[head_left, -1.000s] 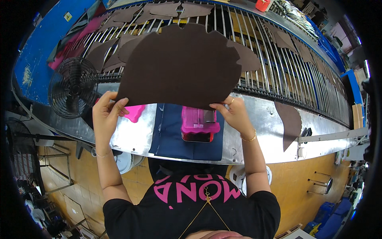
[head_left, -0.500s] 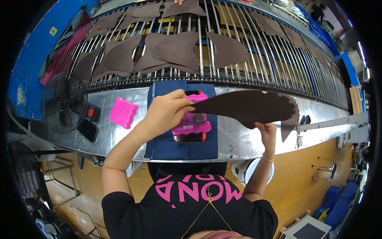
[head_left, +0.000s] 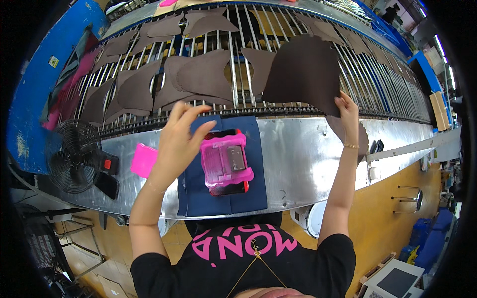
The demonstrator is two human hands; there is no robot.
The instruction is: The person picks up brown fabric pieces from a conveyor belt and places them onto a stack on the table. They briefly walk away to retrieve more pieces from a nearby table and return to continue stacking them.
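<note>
My right hand pinches the edge of a dark brown flat cut piece, raised over the front of the rod conveyor. Another brown piece with a scalloped edge hangs below that hand, beside the wrist; whether it is a separate piece I cannot tell. My left hand is empty, thumb and fingers apart, above the blue cloth. Just right of it lies a pink wavy-edged tray holding a small dark block. Under the tray, a red and black object shows partly.
Several brown cut pieces lie on the conveyor of metal rods along the far side. On the metal table are a pink square, a black fan and a phone. A white bar crosses at right.
My left hand has let go of the brown piece and drawn back to the left. My right hand has lifted the piece up and away, over the conveyor.
</note>
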